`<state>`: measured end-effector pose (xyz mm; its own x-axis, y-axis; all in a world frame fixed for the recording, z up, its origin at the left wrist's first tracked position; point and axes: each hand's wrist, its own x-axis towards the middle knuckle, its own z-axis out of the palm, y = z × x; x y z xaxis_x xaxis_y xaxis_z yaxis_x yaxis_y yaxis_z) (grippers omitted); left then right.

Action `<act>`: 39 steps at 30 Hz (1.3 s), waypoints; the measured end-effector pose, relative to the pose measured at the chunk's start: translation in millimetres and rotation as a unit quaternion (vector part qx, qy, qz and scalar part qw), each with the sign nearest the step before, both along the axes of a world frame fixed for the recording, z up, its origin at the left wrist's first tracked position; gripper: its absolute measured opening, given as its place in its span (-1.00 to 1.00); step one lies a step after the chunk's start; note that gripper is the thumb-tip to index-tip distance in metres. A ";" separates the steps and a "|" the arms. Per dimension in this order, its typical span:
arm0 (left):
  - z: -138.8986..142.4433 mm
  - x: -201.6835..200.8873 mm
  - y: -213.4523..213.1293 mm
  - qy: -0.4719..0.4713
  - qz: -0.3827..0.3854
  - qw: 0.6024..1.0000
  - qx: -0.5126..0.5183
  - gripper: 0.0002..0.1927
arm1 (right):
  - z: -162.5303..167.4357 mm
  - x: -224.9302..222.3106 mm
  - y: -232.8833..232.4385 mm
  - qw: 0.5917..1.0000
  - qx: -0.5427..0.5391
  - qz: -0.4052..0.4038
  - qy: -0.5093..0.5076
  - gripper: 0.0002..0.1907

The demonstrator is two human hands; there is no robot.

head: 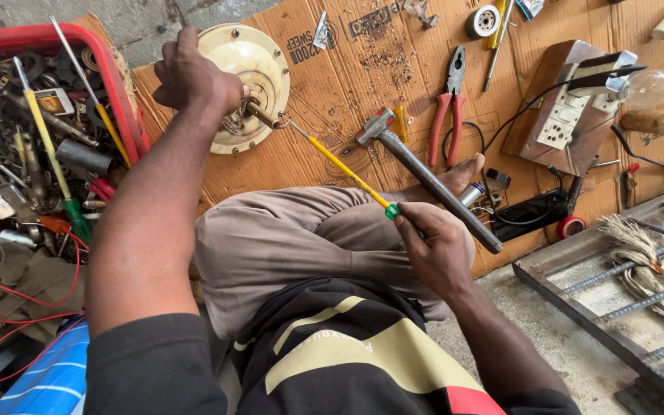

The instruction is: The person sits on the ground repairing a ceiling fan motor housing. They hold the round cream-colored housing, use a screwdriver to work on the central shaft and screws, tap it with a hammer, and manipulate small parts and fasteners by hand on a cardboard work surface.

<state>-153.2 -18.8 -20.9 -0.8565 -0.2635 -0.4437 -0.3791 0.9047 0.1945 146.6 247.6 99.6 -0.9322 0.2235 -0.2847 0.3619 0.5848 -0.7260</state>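
A flattened sheet of brown cardboard (347, 84), creased and dusty, is spread over a rough concrete floor and serves as the work surface. On it a round cream-coloured metal cover (246, 77) is stood on its edge; it is smooth and glossy, with small bolts around the rim and a short brass-coloured shaft at the centre. The cover is gripped at its left edge by the left hand (194, 77), whose fingers are curled closed around the rim. A thin screwdriver (340, 165) with a yellow shaft and a green handle is held by the right hand (438, 250); the fingers are wrapped tightly around the handle, and the tip is placed against the shaft of the cover. The cover thus lies under the left hand and well apart from the right hand, joined to it only by the long screwdriver. A hammer (424, 180) with a grey steel head and a dark handle is laid just beside the right hand. Red-handled pliers (447, 107) are seen further up. At the left, a red plastic tray (121, 92) is filled with oily metal parts.
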 end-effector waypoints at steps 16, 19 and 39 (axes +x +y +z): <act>-3.0 10.3 2.2 0.049 -0.005 0.999 0.003 0.01 | -25.8 3.2 12.3 0.990 0.140 0.021 0.028 -0.78; -2.5 11.3 2.2 0.068 -0.015 0.998 -0.008 0.03 | -33.7 -13.7 25.7 0.811 -0.387 -0.215 -0.382 -0.55; -8.1 10.3 2.8 0.083 -0.020 0.996 0.004 -0.01 | -27.5 14.2 12.0 0.993 0.103 0.060 0.006 -0.61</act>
